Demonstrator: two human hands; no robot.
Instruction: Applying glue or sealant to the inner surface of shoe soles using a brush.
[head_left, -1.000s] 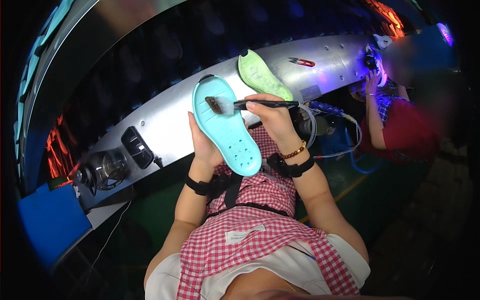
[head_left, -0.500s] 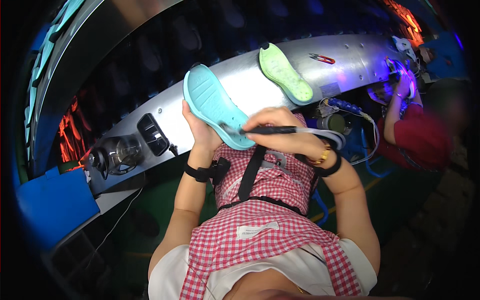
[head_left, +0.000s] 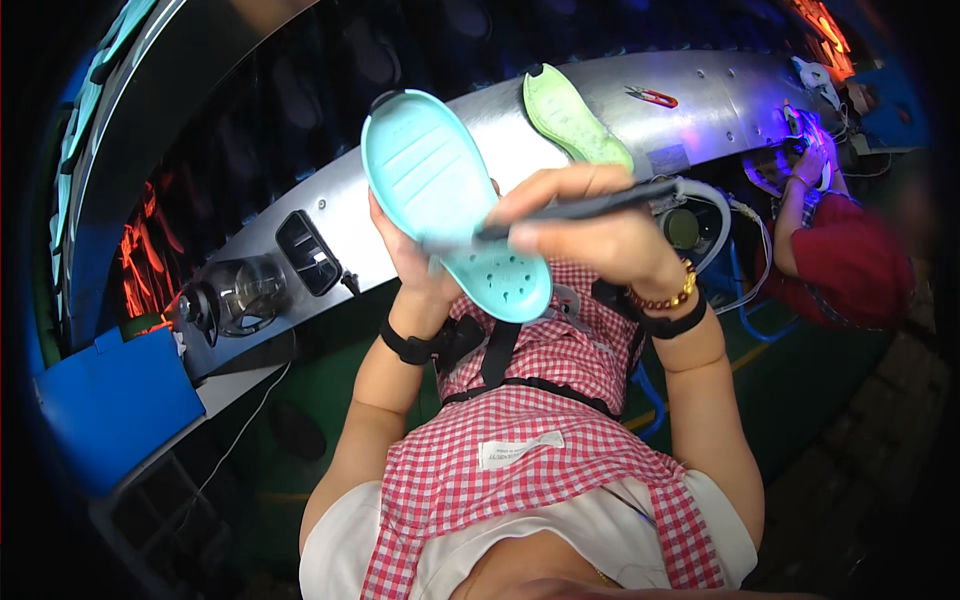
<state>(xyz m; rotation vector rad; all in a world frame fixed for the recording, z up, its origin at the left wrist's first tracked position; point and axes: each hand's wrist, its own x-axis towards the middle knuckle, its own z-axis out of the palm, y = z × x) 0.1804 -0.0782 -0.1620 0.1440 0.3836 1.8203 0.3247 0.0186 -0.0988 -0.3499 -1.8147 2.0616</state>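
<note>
My left hand [head_left: 408,255] is closed round the waist of a light blue shoe sole [head_left: 425,165], holding it up with its inner face toward me. Small holes dot the sole's near end, and its far end carries a black clip-like piece. Across its middle my right hand [head_left: 600,235] grips a black pen-shaped tool [head_left: 600,203] with a pale hose [head_left: 722,215] trailing from its back. The tool's tip is blurred, over or on the sole between the ridged part and the holes; contact cannot be made out.
On the curved metal bench lie a pale green sole [head_left: 570,115], red-handled snips [head_left: 652,97], a black tray [head_left: 307,253] and a clear glass pot [head_left: 247,296]. A conveyor with dark soles [head_left: 375,50] runs behind. At right, a person in red [head_left: 850,265] works under violet light.
The sole has been raised and turned so its face shows more fully. My right hand and the tool have moved up and right, the tool's tip shifting from the near end to the middle.
</note>
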